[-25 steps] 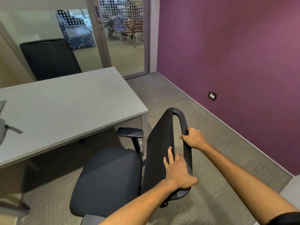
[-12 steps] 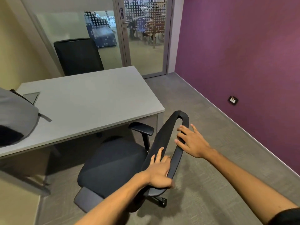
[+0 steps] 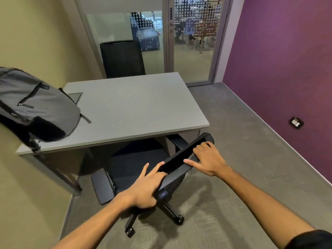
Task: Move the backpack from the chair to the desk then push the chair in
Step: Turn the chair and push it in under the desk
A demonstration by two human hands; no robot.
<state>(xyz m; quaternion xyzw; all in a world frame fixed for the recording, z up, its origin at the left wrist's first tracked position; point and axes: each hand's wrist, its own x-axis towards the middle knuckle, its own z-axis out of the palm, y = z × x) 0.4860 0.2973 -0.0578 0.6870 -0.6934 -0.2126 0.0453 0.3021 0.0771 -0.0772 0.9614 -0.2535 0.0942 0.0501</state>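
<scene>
A grey and black backpack [image 3: 34, 108] lies on the left end of the grey desk [image 3: 136, 108], leaning against the yellow wall. The black office chair [image 3: 133, 169] stands at the desk's near edge, its seat partly under the desktop. My left hand [image 3: 147, 186] grips the lower left side of the chair's backrest. My right hand [image 3: 206, 159] lies over the backrest's top rim, fingers curled on it.
A second black chair [image 3: 122, 58] stands behind the desk in front of a glass partition and door [image 3: 194, 38]. A purple wall [image 3: 280, 69] with a low socket [image 3: 296, 121] runs along the right. Grey carpet lies between desk and wall.
The chair has turned and rolled toward the desk, its seat now partly beneath the top. My right hand has closed onto the backrest rim. The view swung left, showing more backpack.
</scene>
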